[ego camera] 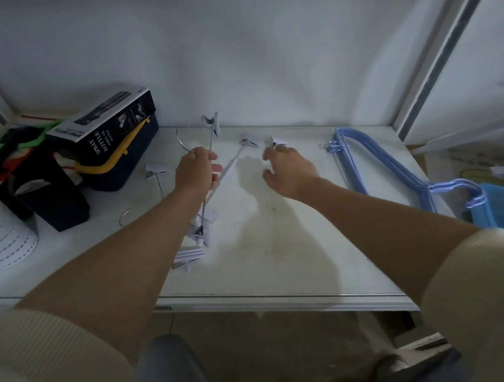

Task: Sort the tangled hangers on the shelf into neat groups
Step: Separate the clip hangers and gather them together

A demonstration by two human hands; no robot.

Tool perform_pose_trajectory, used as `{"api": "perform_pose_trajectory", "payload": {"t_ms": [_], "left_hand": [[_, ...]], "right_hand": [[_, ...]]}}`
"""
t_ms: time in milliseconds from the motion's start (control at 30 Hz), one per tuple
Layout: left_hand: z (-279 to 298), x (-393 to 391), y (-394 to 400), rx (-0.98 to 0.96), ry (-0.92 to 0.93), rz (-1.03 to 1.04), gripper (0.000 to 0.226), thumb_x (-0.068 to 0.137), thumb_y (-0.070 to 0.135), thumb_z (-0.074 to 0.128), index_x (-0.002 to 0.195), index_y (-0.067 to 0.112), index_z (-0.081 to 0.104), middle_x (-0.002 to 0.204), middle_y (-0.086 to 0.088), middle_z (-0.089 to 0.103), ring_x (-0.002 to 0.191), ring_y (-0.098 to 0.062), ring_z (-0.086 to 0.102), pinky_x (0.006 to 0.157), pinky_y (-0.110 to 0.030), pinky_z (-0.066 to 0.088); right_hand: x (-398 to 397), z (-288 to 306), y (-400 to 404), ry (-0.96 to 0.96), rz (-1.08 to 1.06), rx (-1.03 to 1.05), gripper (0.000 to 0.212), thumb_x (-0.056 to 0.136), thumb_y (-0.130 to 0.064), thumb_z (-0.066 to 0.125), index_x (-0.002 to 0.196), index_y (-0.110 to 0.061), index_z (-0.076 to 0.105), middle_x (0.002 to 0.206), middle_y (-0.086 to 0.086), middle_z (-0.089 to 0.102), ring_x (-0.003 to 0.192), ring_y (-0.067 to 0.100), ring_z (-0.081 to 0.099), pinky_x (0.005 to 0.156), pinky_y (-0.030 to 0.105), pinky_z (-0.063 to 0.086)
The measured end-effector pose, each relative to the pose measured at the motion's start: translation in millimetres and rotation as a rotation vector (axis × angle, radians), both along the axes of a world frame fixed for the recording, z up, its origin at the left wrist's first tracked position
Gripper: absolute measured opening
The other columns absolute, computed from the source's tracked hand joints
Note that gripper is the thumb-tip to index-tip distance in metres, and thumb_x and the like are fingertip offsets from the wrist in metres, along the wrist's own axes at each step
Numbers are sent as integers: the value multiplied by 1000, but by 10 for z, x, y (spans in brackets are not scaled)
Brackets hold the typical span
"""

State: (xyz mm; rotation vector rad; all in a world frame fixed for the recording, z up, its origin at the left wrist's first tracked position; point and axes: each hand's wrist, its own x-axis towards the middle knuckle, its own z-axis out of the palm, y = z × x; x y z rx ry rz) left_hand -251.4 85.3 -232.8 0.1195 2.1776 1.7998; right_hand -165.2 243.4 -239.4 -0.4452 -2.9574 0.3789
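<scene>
left hand (196,170) curled round a bundle of metal clip hangers (212,176) over the middle of the white shelf (281,250), rods and hooks crossing at odd angles, lower clips resting in a heap near the front edge. right hand (289,169) spread and relaxed, gripping nothing, reaching toward a loose white clip (278,141) near the back wall; contact with it impossible to confirm. blue plastic hangers (382,171) already stacked together on the right side of the shelf, well apart from the metal ones.

likely trouble from here: clips and wire hooks snagging one another on any lift, dragging the heap off the front edge; a single-handed hold on crossing rods apt to slip or twist; a sprung clip liable to nip a finger on a hasty grab; a stray hook (124,215) lying apart at the left easily overlooked.

legible writing only on the black box (106,122) at the left, propped on a dark bin with a yellow handle: "spray bottle" in white capitals, repeated along its edge; smaller print beneath too blurred to read. no brand discernible elsewhere.
</scene>
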Motion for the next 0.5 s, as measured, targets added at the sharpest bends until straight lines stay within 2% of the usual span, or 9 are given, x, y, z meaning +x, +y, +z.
{"api": "perform_pose_trajectory", "payload": {"t_ms": [67,200,300,500], "left_hand": [[-43,-58,-31,-64,25,-8,31,97,21,30,87,11,58,85,-10,66,54,-15,48,46,-23,38],[-98,-118,-23,-133,49,-38,31,97,24,31,86,12,56,79,-6,64,54,-13,47,47,-23,36],[-158,-150,-23,-172,72,-46,30,98,24,30,81,16,54,81,-6,63,55,-13,47,48,-23,36],[-257,-186,-50,-210,83,-28,30,98,25,30,89,12,56,90,-11,65,57,-14,49,50,-23,38]], "right_hand": [[77,-123,234,-140,-22,152,43,90,-21,47,132,-12,46,135,13,47,124,33,46,96,44,46],[149,-395,517,-274,-81,165,43,90,-14,45,132,-16,46,127,13,45,118,33,47,93,46,48],[87,-518,597,-273,-85,134,41,91,-9,42,132,-17,47,123,15,41,113,35,49,91,47,50],[-1,-619,681,-214,-95,118,29,97,-13,40,124,-13,49,115,18,43,104,37,54,84,44,49]]}}
